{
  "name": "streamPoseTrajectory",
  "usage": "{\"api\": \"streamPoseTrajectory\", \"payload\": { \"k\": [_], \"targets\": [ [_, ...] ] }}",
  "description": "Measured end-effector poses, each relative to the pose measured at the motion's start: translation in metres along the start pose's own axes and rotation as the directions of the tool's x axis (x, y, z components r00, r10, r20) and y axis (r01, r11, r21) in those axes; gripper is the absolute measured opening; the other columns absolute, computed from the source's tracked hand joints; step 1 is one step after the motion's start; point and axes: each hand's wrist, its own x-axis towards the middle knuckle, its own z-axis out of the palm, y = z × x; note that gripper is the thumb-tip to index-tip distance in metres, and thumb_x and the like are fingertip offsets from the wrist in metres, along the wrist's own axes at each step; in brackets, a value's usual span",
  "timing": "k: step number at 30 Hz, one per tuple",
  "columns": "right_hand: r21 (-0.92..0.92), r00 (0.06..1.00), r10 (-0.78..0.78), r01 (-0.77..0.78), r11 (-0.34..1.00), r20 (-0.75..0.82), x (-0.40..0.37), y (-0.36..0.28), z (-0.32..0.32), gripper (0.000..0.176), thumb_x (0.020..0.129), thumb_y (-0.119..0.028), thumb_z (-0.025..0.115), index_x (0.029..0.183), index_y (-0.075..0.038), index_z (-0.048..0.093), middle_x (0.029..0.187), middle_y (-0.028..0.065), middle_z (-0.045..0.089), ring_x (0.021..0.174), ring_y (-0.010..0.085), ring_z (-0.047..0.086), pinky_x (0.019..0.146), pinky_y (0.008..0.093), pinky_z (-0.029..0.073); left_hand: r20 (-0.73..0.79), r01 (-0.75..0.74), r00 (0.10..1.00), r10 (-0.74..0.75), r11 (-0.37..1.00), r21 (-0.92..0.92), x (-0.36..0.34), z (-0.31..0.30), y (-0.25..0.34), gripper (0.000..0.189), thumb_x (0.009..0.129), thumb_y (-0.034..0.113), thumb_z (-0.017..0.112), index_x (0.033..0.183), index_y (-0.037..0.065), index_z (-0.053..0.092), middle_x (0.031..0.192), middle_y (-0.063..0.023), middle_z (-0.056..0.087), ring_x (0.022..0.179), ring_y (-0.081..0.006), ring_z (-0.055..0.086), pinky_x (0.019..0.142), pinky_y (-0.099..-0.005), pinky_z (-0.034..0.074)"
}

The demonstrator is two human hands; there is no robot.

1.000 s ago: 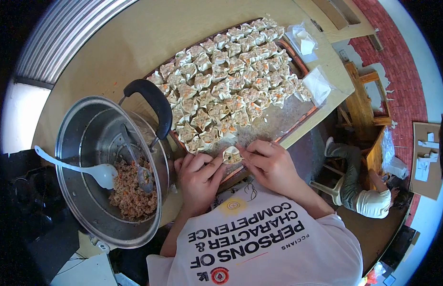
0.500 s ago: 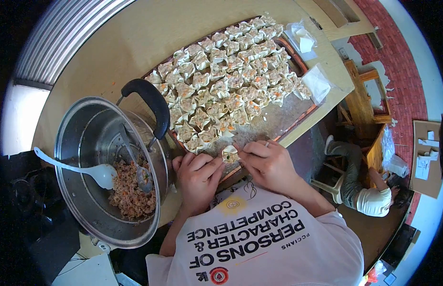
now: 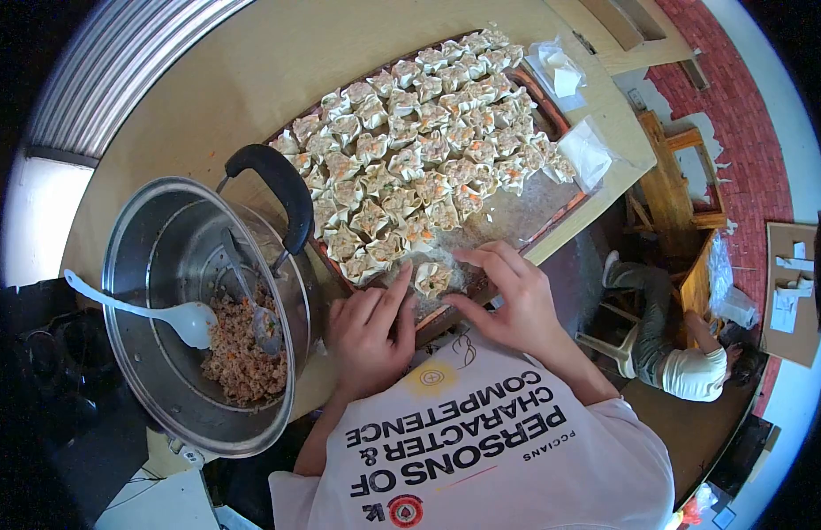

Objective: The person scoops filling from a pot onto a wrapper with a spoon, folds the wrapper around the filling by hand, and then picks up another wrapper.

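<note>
One filled dumpling [image 3: 433,279], its thin wrapper gathered around the meat filling, sits at the near edge of the tray [image 3: 507,228]. My left hand [image 3: 372,329] is just left of it, index finger and thumb apart. On the other side, my right hand [image 3: 513,296] has its thumb and index finger spread, a small gap from the wrapper. Neither hand holds anything. Rows of finished dumplings [image 3: 406,163] fill most of the tray beyond my hands.
At left stands a large steel pot [image 3: 154,265] with meat filling [image 3: 242,353], a white ladle [image 3: 189,323] and a metal spoon [image 3: 267,329]. Its black handle [image 3: 291,190] juts toward the tray. Plastic packets [image 3: 587,157] lie at the tray's right. Another person [image 3: 684,371] sits at far right.
Both hands have let go of the dumpling and drawn apart, fingers opening. The dumpling now rests on the tray by itself, slightly farther forward.
</note>
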Motion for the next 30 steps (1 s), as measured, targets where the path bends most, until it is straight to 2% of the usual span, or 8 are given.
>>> {"api": "streamPoseTrajectory", "payload": {
  "k": [2, 6, 10, 15, 17, 20, 30],
  "targets": [
    [-0.057, 0.999, -0.036, 0.035, 0.998, -0.021, 0.001, 0.001, 0.001, 0.034, 0.085, -0.017, 0.08, 0.117, -0.01, 0.073, 0.104, 0.009, 0.067, 0.087, 0.0288, 0.07, 0.074, 0.04, 0.057, 0.029, -0.067, 0.998, 0.064, 0.992, 0.111, 0.005, -0.001, 0.003, 0.043, 0.086, 0.012, 0.076, 0.128, 0.013, 0.074, 0.078, 0.0019, 0.059, 0.068, -0.017, 0.056, 0.071, -0.0335, 0.033],
    [-0.022, 0.99, -0.115, 0.117, 0.993, 0.077, 0.005, 0.007, 0.002, 0.034, 0.086, -0.011, 0.076, 0.12, -0.012, 0.074, 0.103, 0.0074, 0.066, 0.086, 0.0293, 0.069, 0.074, 0.0399, 0.056, -0.005, -0.098, 0.995, 0.099, 0.99, 0.102, 0.004, 0.002, 0.002, 0.039, 0.085, 0.012, 0.077, 0.124, 0.013, 0.075, 0.076, 0.0022, 0.056, 0.069, -0.0163, 0.056, 0.073, -0.0348, 0.033],
    [0.041, 0.979, -0.154, 0.15, 0.988, 0.132, 0.013, 0.009, -0.002, 0.036, 0.085, -0.005, 0.073, 0.121, -0.012, 0.073, 0.105, 0.0084, 0.067, 0.087, 0.0305, 0.069, 0.074, 0.0413, 0.056, -0.011, -0.043, 0.999, 0.044, 0.998, 0.034, 0.0, 0.001, 0.003, 0.035, 0.084, 0.014, 0.079, 0.118, 0.014, 0.076, 0.074, 0.0029, 0.055, 0.071, -0.0162, 0.056, 0.075, -0.036, 0.034],
    [0.073, 0.983, -0.155, 0.148, 0.986, 0.098, 0.017, 0.014, -0.001, 0.038, 0.085, -0.003, 0.073, 0.123, -0.01, 0.071, 0.108, 0.0101, 0.068, 0.09, 0.0321, 0.069, 0.076, 0.0419, 0.056, -0.018, 0.032, 0.999, -0.031, 0.998, 0.049, 0.004, -0.001, 0.005, 0.037, 0.083, 0.018, 0.08, 0.12, 0.016, 0.076, 0.074, 0.0035, 0.055, 0.073, -0.0159, 0.057, 0.077, -0.0356, 0.034],
    [0.088, 0.988, -0.134, 0.126, 0.988, 0.082, 0.014, 0.013, -0.002, 0.04, 0.084, -0.003, 0.073, 0.123, -0.01, 0.071, 0.108, 0.0106, 0.069, 0.09, 0.0324, 0.069, 0.078, 0.0421, 0.055, 0.006, -0.06, 0.998, 0.06, 0.992, 0.114, 0.007, 0.001, 0.003, 0.041, 0.084, 0.02, 0.08, 0.124, 0.017, 0.076, 0.074, 0.0038, 0.053, 0.075, -0.0148, 0.057, 0.078, -0.0361, 0.033],
    [0.15, 0.99, -0.071, 0.052, 0.987, 0.119, 0.009, 0.012, -0.004, 0.041, 0.084, -0.003, 0.074, 0.124, -0.01, 0.07, 0.107, 0.0101, 0.069, 0.092, 0.032, 0.069, 0.082, 0.0421, 0.054, 0.043, -0.067, 0.997, 0.062, 0.988, 0.137, 0.006, 0.0, 0.003, 0.041, 0.085, 0.022, 0.08, 0.125, 0.017, 0.076, 0.075, 0.0047, 0.052, 0.075, -0.0138, 0.056, 0.079, -0.0367, 0.032],
    [0.126, 0.977, -0.189, 0.177, 0.976, 0.099, 0.011, 0.02, 0.0, 0.039, 0.083, -0.006, 0.078, 0.122, -0.009, 0.073, 0.106, 0.0097, 0.072, 0.096, 0.0318, 0.07, 0.084, 0.0416, 0.055, 0.03, -0.158, 0.987, 0.155, 0.976, 0.148, 0.007, 0.001, 0.001, 0.034, 0.085, 0.023, 0.08, 0.118, 0.017, 0.078, 0.075, 0.0053, 0.053, 0.073, -0.0134, 0.052, 0.078, -0.0371, 0.03]
  ]
}}
